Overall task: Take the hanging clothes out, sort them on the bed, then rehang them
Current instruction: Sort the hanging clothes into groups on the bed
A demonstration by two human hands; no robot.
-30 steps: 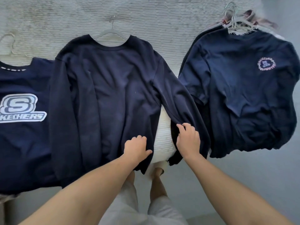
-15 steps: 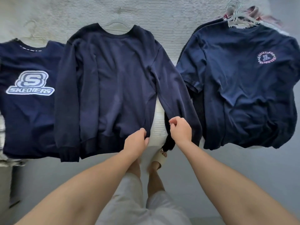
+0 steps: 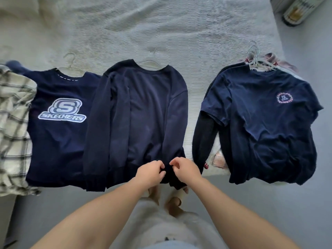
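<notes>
Bed [image 3: 179, 29], pale ribbed cover, across upper frame. Row of clothes along its near edge, each on a hanger.

Centre: plain navy sweatshirt [image 3: 143, 114] laid flat on a white hanger [image 3: 150, 62], sleeves folded in along both sides, hem hanging just over bed edge.

Left hand [image 3: 150, 172] and right hand [image 3: 185, 169] at lower centre, close together on sweatshirt hem and right cuff. Both grips clamped: fingers curled, pinching dark fabric between thumb and fingertips.

Left of centre: navy Skechers tee [image 3: 59, 126], logo up, partly under sweatshirt's left sleeve. Far left edge: plaid shirt [image 3: 12, 123], cream with dark checks, touching the tee.

Right: stack [image 3: 260, 126] of garments, well apart from sweatshirt, bare cover between. Top one a navy tee with a round pink chest print; black long sleeve showing from underneath on stack's left. Bunch of hanger hooks [image 3: 254, 53] at stack's top.

Upper right corner: bottle [image 3: 298, 9], dark with pale label, blurred.

Bottom: grey floor [image 3: 269, 203], bare feet, light trousers.
</notes>
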